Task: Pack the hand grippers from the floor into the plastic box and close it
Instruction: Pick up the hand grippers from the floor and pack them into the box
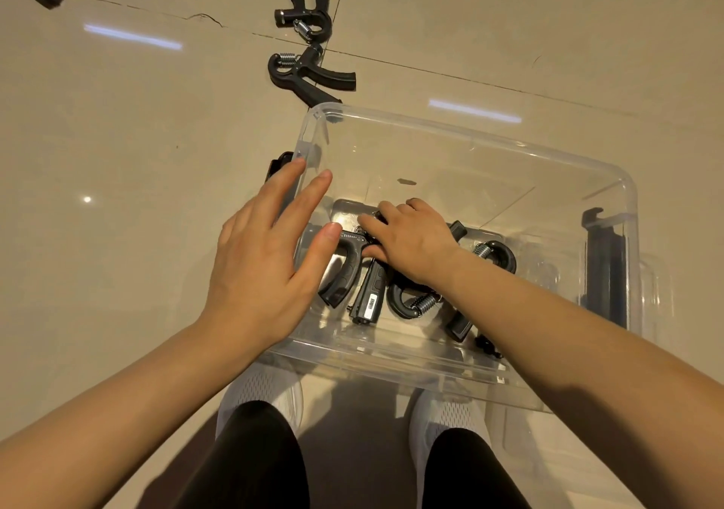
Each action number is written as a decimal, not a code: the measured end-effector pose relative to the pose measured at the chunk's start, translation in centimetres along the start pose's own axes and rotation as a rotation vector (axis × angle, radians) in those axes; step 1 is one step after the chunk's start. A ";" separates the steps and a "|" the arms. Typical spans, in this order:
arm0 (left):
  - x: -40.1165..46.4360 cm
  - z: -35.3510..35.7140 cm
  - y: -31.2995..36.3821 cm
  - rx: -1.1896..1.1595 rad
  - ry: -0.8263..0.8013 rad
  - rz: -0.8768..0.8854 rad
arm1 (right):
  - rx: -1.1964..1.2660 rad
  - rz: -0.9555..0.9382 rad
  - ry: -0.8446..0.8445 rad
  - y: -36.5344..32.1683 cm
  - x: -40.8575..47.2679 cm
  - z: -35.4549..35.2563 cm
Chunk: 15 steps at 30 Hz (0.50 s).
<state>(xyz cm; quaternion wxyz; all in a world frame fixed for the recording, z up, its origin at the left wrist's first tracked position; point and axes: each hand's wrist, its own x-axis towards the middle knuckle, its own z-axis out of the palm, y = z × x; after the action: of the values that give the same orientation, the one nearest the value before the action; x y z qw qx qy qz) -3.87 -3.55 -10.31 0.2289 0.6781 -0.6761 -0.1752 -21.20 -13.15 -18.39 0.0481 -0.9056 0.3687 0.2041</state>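
Beige floor tiles (117, 155) carry our plastic box (587, 163). Inside, our right hand (407, 242) grips one of several hand grippers (407, 304); our left hand (266, 249) hovers flat beside it. Beyond, two loose grippers (305, 73) await.

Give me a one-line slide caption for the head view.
Right hand sets a hand gripper among others in the clear plastic box; left hand open at its rim.
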 end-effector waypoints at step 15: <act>-0.1 0.1 -0.2 0.019 0.007 0.027 | 0.031 0.017 0.054 -0.2 0.3 0.5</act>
<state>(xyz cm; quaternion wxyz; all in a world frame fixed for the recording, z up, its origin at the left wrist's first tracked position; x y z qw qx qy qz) -3.76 -3.49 -10.57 0.2272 0.6716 -0.6861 -0.1633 -21.04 -13.09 -18.93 0.0505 -0.9067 0.3808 0.1743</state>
